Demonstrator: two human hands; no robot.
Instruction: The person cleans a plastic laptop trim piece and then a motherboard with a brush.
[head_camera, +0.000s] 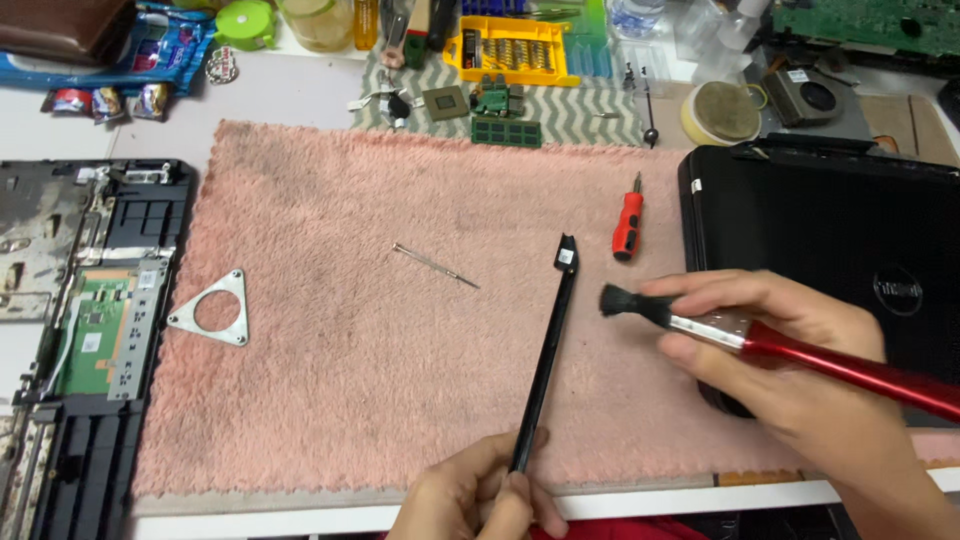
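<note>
A long, thin black plastic strip (545, 360) is pinched at its near end by the fingers of the left hand (480, 495), low in the head view at the front edge of the table; the strip is held slanting up and away over the pink fleece mat (400, 400), its far end, which bears a small pale sticker, being raised near the middle of the mat. A paintbrush with a red handle (760, 345), a metal ferrule and short black bristles is gripped by the right hand (790, 370), the thumb and fingers being closed around the ferrule and the front of the handle; the bristles are pointed left, just beside the upper part of the strip but apart from it. Under and behind the right hand a closed black laptop (830, 230) is laid on the right of the mat. A red-handled screwdriver (628, 220) is seen just beyond the brush, a slim metal precision screwdriver (435, 264) near the mat's middle, and a triangular metal bracket (213, 310) with a round hole toward its left edge. A stripped laptop base (90, 330) with a green board is placed left of the mat. Memory modules (505, 131), a chip and a yellow bit case (510, 45) are set along the far side.
</note>
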